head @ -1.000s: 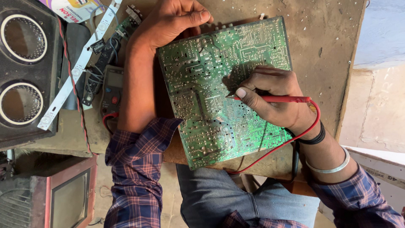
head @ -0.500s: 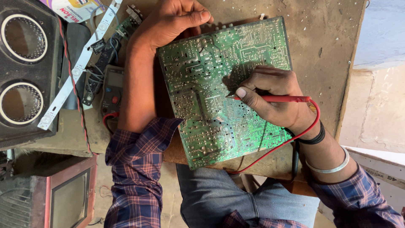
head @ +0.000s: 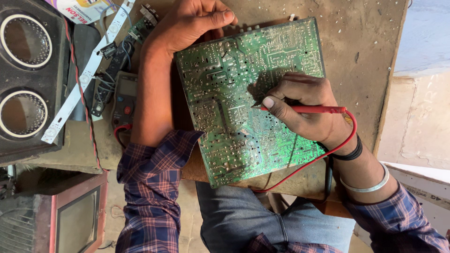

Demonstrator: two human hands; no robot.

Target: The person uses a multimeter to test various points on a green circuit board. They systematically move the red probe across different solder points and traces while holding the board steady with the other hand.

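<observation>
A large green circuit board (head: 225, 136) lies solder side up on a worn wooden table (head: 365, 51). My left hand (head: 194, 21) grips the board's far left corner, thumb on top. My right hand (head: 304, 110) pinches a red test probe (head: 323, 109) like a pen, its tip touching the middle of the board. The probe's red lead (head: 328, 154) loops around my wrist and runs under the board's near edge. A dark multimeter (head: 124, 100) sits to the left, half hidden behind my left forearm.
A black speaker box (head: 28, 75) with two round cones stands at the left. A white LED strip (head: 84, 77) and a small circuit board (head: 140, 23) lie next to it. A small red-framed television (head: 70, 220) sits low at the left. The table's right edge drops to the floor.
</observation>
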